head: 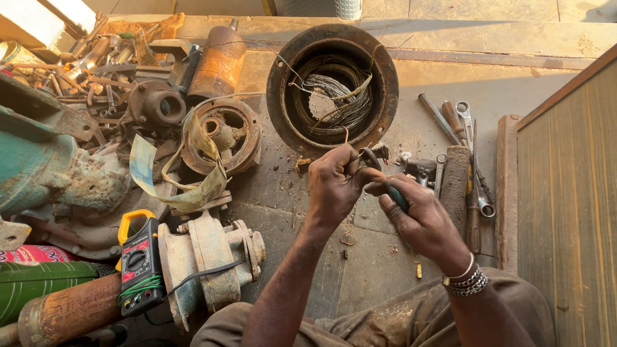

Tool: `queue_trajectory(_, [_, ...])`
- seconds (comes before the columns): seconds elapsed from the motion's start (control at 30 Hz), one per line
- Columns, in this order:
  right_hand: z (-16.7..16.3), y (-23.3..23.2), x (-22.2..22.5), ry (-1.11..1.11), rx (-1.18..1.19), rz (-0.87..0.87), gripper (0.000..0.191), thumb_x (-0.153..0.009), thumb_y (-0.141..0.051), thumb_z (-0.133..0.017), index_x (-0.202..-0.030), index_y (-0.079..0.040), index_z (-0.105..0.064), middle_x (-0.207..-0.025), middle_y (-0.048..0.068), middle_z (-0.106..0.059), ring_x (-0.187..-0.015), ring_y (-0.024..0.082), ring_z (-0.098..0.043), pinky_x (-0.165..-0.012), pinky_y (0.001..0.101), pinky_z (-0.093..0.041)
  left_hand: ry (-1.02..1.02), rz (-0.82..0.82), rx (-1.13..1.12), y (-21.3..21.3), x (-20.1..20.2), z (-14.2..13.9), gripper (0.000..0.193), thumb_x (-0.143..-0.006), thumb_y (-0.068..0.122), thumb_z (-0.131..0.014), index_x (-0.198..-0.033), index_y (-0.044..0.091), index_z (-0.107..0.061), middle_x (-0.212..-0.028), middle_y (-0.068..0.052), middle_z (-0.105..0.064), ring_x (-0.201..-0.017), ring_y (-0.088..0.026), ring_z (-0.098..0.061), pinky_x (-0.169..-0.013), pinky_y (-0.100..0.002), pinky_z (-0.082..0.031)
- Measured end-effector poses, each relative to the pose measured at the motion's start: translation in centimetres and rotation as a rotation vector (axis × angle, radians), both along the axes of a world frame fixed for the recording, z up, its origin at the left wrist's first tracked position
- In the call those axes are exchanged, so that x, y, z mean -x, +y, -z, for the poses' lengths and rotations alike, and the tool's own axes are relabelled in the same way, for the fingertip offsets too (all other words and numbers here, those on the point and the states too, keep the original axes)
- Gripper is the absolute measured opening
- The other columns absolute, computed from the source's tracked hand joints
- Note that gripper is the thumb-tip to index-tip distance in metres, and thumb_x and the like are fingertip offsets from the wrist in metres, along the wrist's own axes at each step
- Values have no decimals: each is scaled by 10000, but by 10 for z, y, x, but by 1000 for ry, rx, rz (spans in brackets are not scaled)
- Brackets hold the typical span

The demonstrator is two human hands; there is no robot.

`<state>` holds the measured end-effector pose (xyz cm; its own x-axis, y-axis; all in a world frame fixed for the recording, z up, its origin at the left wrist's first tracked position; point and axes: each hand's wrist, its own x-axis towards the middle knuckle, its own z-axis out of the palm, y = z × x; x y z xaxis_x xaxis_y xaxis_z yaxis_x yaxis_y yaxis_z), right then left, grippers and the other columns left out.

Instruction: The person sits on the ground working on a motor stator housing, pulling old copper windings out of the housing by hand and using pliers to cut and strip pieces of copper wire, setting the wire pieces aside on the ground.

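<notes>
My left hand (335,185) pinches a thin wire (347,133) that leads up to the round rusty motor housing (276,90), which has a coil of wire inside (334,96). My right hand (418,218) grips pliers with green handles (385,183); their jaws meet the wire just beside my left fingers. Both hands are dirty and hover above the concrete floor, just below the housing. A beaded bracelet sits on my right wrist.
Spanners, a screwdriver and a hammer (456,180) lie right of my hands. A wooden panel (569,205) stands at far right. At left are rusty motor parts (222,132), a pump body (205,257), a clamp meter (138,263) and scrap metal (96,64).
</notes>
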<state>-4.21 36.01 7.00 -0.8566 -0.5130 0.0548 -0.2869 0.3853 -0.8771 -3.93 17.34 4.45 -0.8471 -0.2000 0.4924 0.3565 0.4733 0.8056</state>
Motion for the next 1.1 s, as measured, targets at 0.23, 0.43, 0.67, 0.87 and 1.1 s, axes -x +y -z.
queue_trajectory(0.23, [21,-22,-12,-253,388,76,344,-1019,-183,-512,-1309,-35,-620,-1020,104,-657,-816,156,-679,-709,312,-678,184,-129,-197,14,6,23,501,-972,216,-778,-655,154,-395,-623,65,-381,-561,-37,-399,-594,-240,-493])
queue_trajectory(0.43, [27,-13,-3,-324,403,38,401,-992,-191,-571,-1345,-3,-594,-1043,83,-697,-872,136,-692,-795,299,-629,6,-65,-165,6,3,8,435,-943,201,-769,-674,125,-436,-615,44,-385,-536,-48,-333,-450,-249,-270])
queue_trajectory(0.67, [11,9,9,-156,238,-44,494,-985,-233,-641,-1441,-50,-597,-822,13,-568,-767,108,-515,-698,282,-467,7,68,20,-2,-5,-22,472,-885,375,-839,-756,110,-470,-723,29,-427,-637,-87,-402,-532,-284,-327])
queue_trajectory(0.87, [-3,6,8,-182,8,-89,353,-947,-245,-669,-1261,-83,-674,-789,75,-595,-683,152,-545,-620,322,-482,4,122,144,-6,-3,-24,518,-844,476,-841,-793,102,-488,-744,14,-446,-681,-116,-450,-573,-310,-396])
queue_trajectory(1.1, [-2,-2,3,267,110,-103,299,-992,-174,-622,-1265,-68,-682,-1029,92,-714,-877,159,-667,-774,352,-539,-5,86,128,-10,-1,-12,535,-792,479,-860,-780,92,-491,-722,21,-453,-668,-109,-460,-571,-326,-416])
